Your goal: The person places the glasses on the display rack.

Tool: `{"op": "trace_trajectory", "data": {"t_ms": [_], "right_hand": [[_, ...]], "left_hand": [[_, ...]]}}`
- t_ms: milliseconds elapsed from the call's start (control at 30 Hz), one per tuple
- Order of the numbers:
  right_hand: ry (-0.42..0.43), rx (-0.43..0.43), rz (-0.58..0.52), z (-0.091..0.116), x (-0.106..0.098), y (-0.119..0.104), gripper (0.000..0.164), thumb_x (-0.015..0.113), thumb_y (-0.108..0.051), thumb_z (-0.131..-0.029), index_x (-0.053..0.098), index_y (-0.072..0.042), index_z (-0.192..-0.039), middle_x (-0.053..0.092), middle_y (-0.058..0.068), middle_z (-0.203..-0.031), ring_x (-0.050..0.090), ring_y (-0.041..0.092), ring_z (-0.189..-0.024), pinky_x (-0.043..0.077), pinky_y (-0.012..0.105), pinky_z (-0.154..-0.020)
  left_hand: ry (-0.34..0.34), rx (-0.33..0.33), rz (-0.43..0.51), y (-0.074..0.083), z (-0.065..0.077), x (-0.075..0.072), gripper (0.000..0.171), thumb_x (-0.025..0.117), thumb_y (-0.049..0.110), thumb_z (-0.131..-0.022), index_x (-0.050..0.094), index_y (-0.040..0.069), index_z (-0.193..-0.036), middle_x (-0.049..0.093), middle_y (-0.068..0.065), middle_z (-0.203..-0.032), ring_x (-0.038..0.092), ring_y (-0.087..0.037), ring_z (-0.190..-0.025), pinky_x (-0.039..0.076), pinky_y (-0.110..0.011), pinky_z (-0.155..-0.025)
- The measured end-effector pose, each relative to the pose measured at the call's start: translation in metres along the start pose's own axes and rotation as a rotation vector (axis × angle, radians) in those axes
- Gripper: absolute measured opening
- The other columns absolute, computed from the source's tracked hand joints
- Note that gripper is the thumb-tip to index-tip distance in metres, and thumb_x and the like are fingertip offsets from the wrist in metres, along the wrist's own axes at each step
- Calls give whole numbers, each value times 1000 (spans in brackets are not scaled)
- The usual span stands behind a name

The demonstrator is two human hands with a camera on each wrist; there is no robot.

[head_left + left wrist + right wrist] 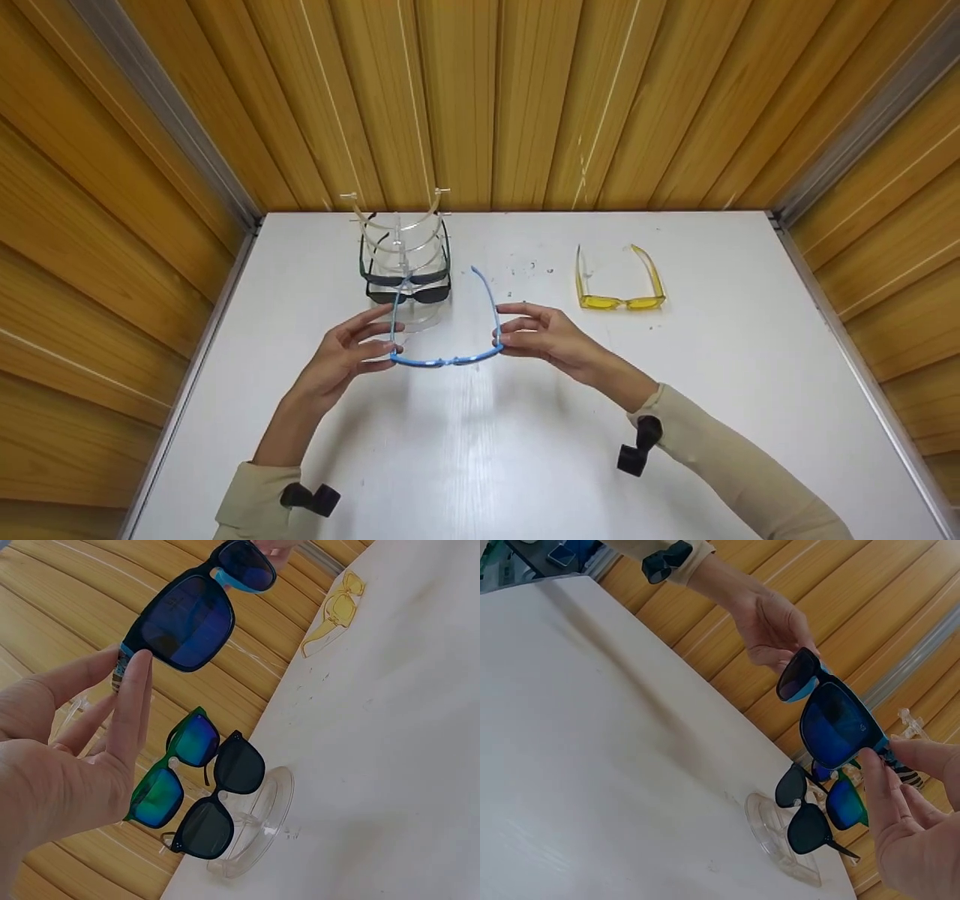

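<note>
Blue-framed sunglasses (pixel 448 361) with dark blue lenses are held up over the table, temples unfolded and pointing away from me. My left hand (pixel 349 352) pinches them near the left hinge, the thumb at the frame's corner. On the opposite side my right hand (pixel 551 341) pinches the right temple near its hinge. Just beyond stands a clear display rack (pixel 399 232). It carries green-framed sunglasses (pixel 159 796) with mirrored lenses and, below them, black sunglasses (pixel 206 829). The rack's upper arms bear no glasses.
Yellow sunglasses (pixel 622 303) rest on the white table (pixel 712 420) at the right, temples spread toward the back. Wood-patterned walls (pixel 525 97) enclose the back and both sides. In the right wrist view, a phone-like object (pixel 561 556) lies on a dark surface beyond the table.
</note>
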State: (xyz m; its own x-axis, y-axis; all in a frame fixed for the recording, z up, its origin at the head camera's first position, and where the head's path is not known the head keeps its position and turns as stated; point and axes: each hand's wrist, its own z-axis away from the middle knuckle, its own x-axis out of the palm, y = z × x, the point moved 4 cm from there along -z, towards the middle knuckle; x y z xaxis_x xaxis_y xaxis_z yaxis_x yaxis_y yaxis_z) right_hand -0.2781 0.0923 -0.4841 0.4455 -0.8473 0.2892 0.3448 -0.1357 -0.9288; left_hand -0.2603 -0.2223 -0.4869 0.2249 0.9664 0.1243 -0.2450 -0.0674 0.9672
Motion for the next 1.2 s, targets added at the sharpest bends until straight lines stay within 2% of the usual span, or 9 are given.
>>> {"op": "trace_trajectory", "data": {"t_ms": [167,367,467,667,800,1000,1200], "right_hand": [[16,-12,-6,-6,7,-5,58,67,5,-93,46,4,-147,76,0,-100,76,13,-95,61,33,-95],[55,-55,-12,-22,18,-2,47,70,3,-93,54,8,-137,74,4,-105,76,15,-97,61,34,-95],[53,-73,-36,-28,22,-1,44,69,3,-93,57,8,-135,73,3,-105,75,14,-97,61,34,-96],[45,-118,-45,-34,26,-9,46,67,6,-93,54,10,-136,74,3,-104,75,15,-98,61,33,-95],[37,-163,-19,-41,30,-14,49,68,5,-92,53,10,-138,72,6,-112,73,14,-102,60,33,-98],[74,-195,-6,-54,30,-15,46,68,4,-92,56,7,-137,70,7,-118,72,12,-103,59,32,-99],[101,-230,11,-64,30,-18,44,68,2,-93,58,7,-136,70,13,-124,70,19,-112,58,33,-102]], "left_hand": [[42,8,9,1,3,-7,63,71,2,-93,49,9,-151,69,-7,-128,74,-21,-102,64,-36,-90],[136,14,82,-2,8,-20,56,70,1,-94,54,8,-147,74,2,-122,73,-17,-102,63,-35,-90],[160,29,112,-1,11,-25,54,69,-1,-94,56,9,-145,74,5,-119,73,-16,-101,62,-34,-90],[158,36,96,7,5,-30,54,71,2,-94,56,10,-145,75,7,-120,73,-13,-102,61,-34,-92],[160,43,85,16,-2,-37,52,71,6,-95,56,9,-144,75,7,-120,73,-12,-104,61,-32,-93],[141,56,91,24,-16,-47,49,71,7,-96,58,10,-143,76,8,-119,74,-12,-103,60,-31,-94],[128,80,95,28,-28,-52,49,71,7,-96,58,9,-143,74,8,-122,72,-11,-107,59,-29,-97]]}}
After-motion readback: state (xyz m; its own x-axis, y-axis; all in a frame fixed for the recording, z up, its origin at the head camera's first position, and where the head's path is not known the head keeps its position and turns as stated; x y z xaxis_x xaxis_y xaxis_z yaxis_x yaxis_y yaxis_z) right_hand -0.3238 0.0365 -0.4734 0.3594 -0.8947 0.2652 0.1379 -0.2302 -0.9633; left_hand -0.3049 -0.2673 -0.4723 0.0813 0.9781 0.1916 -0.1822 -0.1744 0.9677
